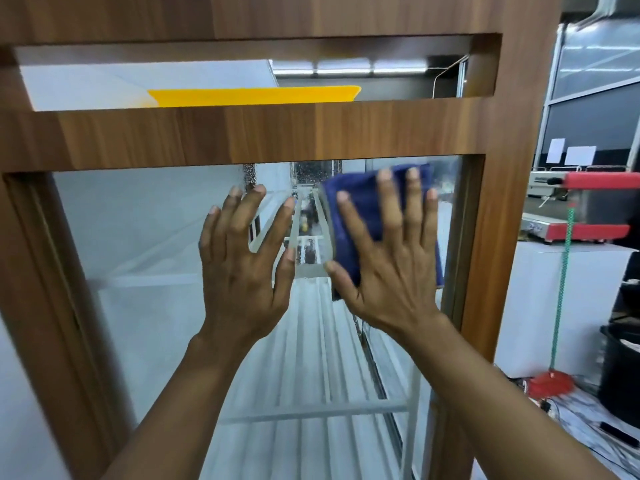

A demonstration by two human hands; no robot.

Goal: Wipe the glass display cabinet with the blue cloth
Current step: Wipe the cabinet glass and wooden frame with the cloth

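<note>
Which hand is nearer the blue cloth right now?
Right. The right hand lies flat on the blue cloth, pressing it to the glass; the left hand is spread on bare glass beside it.

Two hands, the left hand [242, 268] and the right hand [388, 265]. One blue cloth [360, 202]. One wooden cabinet [242, 133] with one glass pane [145, 237]. One yellow tray [252, 95]. Two paper sheets [556, 150].
</note>
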